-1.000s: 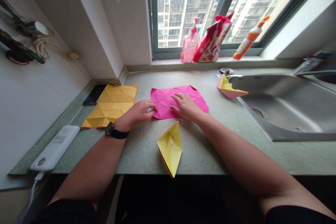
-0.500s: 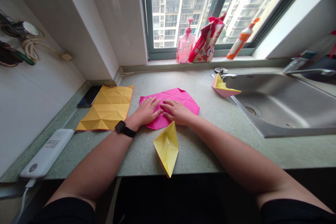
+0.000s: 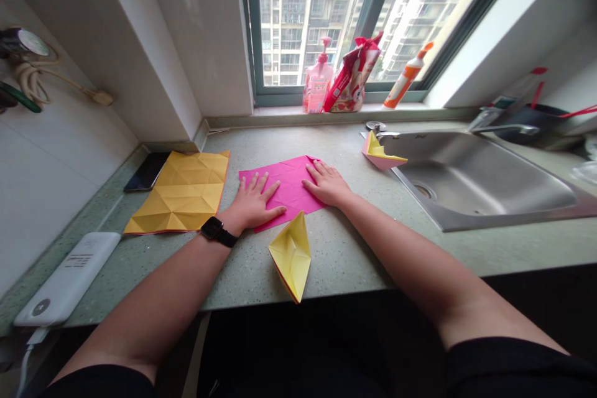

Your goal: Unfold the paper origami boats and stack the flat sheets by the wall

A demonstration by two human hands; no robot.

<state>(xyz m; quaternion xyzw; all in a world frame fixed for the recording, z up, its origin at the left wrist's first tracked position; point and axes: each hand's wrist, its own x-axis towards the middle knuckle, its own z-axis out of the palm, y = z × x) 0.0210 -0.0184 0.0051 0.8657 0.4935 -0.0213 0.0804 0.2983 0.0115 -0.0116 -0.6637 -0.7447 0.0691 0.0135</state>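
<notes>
Left hand [image 3: 252, 205] and right hand [image 3: 326, 184] flat on pink paper [image 3: 285, 184], grips open; paper boat [image 3: 290, 256] just below, creased sheet [image 3: 176, 193] left, sink [image 3: 480, 180] right.

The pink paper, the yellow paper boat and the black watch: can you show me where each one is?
Pink paper [image 3: 284, 183], head view, bare middle of the sheet.
Yellow paper boat [image 3: 291, 255], head view, its folded middle.
Black watch [image 3: 213, 228], head view, its face.

Hot-pink origami paper [image 3: 282, 189], yellow paper boat [image 3: 290, 255]
</notes>
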